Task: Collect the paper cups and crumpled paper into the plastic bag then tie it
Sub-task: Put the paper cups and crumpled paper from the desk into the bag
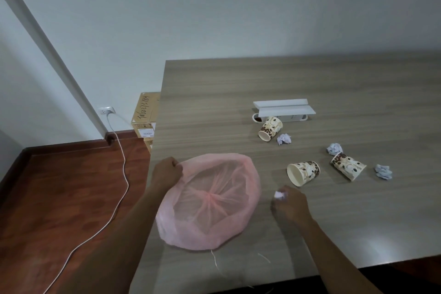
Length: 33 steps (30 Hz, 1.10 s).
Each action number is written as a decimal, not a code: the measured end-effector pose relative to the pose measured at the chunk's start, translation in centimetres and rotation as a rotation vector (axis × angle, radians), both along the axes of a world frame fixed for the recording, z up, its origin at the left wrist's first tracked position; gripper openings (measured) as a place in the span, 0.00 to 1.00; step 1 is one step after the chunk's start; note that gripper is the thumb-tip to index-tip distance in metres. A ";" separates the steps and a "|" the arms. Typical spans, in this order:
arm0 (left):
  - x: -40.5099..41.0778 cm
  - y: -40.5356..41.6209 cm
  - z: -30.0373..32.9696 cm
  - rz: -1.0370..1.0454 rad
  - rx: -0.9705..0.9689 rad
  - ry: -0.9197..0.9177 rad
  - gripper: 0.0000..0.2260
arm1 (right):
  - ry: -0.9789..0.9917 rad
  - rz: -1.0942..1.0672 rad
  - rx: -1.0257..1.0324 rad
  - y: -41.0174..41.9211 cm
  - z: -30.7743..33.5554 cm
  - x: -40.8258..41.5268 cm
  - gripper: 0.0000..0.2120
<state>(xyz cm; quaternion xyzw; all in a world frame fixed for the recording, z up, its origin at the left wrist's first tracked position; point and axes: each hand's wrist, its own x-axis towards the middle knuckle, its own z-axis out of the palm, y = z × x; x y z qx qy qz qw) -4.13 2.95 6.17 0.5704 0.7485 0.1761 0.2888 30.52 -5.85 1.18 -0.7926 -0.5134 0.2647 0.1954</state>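
A pink plastic bag (210,200) lies open on the wooden table (310,83), its mouth spread wide. My left hand (167,170) pinches the bag's rim at its far left edge. My right hand (290,205) is just right of the bag, closed on a crumpled paper ball (279,195). Three patterned paper cups lie on their sides: one near my right hand (303,172), one further right (348,166), one at the back (270,128). Three more crumpled paper balls lie loose on the table (284,138) (334,148) (383,171).
A white cable-port cover (284,107) stands open behind the back cup. The table's left edge runs just past the bag. Cardboard boxes (145,114) sit on the floor beside the table, and a white cable (124,174) trails across the wooden floor.
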 end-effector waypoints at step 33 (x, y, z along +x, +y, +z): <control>20.6 -9.1 -3.6 0.523 -0.166 -0.753 0.03 | -0.497 0.433 -0.155 7.4 -0.9 15.1 0.38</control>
